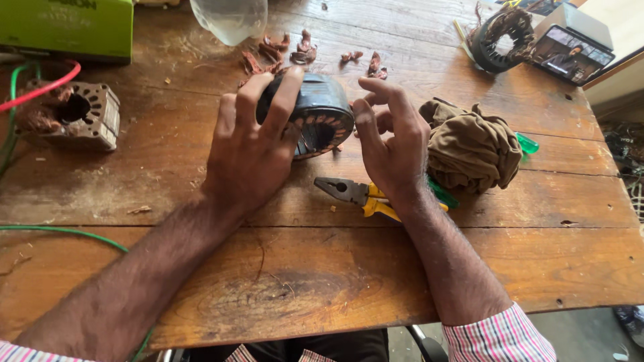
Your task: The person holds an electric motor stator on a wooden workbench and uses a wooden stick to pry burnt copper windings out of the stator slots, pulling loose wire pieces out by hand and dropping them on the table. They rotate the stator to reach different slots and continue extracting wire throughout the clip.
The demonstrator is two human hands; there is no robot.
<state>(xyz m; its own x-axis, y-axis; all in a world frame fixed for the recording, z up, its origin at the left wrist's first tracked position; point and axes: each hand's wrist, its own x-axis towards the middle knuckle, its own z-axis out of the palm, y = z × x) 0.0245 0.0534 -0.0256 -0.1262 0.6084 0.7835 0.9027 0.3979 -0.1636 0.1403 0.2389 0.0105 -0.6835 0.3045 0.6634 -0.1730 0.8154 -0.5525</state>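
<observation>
Left hand [251,151] clamped over a round grey metal motor stator [315,114] at the middle of the worn wooden table [322,268]; right hand [392,144] half open, fingertips at its slotted rim. Yellow-handled pliers [352,194] beneath the right wrist, crumpled brown cloth [469,147] just beside. Flat green box [67,27] at far left corner, clear plastic bottle [228,20] beyond, contents unclear.
</observation>
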